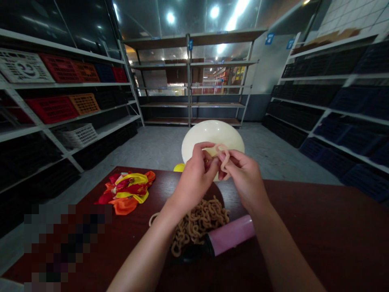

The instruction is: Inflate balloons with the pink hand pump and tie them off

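In the head view, the left hand (197, 176) and right hand (249, 180) pinch a looped cord (226, 161) (tied or not, I cannot tell) by a cream balloon (212, 136), seemingly already inflated; limp balloons (130, 188) look unfilled on the desk (306, 219), near piled cords (202, 217) and a pink pump (232, 234).

I see a dark red table (313, 231) in front of me and a gray floor (152, 144) past it. On my left, a white rack (100, 84) holds red, orange, blue, white and black crates. A tall rack (189, 87) with brown shelves stands ahead. On my right are dark crates (320, 95). Bright lights (170, 18) shine up high.
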Demonstrator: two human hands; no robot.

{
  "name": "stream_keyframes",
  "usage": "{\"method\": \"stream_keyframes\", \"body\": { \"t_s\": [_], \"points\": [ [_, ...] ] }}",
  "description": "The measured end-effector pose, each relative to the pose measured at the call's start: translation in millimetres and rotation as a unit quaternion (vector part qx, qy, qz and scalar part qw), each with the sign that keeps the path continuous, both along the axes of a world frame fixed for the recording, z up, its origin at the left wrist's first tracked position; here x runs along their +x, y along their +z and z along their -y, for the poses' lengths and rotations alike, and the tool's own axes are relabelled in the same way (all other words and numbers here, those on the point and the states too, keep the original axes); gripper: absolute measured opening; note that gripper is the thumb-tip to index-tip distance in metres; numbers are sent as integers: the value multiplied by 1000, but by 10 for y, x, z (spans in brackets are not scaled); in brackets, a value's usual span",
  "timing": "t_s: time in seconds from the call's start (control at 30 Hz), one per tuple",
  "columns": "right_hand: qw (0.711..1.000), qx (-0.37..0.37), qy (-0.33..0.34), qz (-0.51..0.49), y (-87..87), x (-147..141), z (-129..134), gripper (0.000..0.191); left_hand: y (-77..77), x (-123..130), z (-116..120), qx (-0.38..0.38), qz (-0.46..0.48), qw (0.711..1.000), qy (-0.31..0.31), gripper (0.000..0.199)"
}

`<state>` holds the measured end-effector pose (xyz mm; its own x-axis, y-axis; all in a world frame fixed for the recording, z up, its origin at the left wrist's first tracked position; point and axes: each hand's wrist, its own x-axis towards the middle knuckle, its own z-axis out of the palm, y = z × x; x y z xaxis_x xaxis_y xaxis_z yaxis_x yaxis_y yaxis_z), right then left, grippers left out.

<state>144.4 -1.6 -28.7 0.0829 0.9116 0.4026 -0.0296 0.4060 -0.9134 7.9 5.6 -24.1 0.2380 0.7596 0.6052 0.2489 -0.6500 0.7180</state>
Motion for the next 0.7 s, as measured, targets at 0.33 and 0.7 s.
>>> {"method": "stream_keyframes", "body": {
  "t_s": [0.33,0.7],
  "points": [
    [993,56,-77,76,22,17,29,23,-6,72,58,40,-5,999,20,35],
    [961,114,-172,184,-27,-22,46,19,-34,122,97,86,-112,978,151,12]
  ]
}}
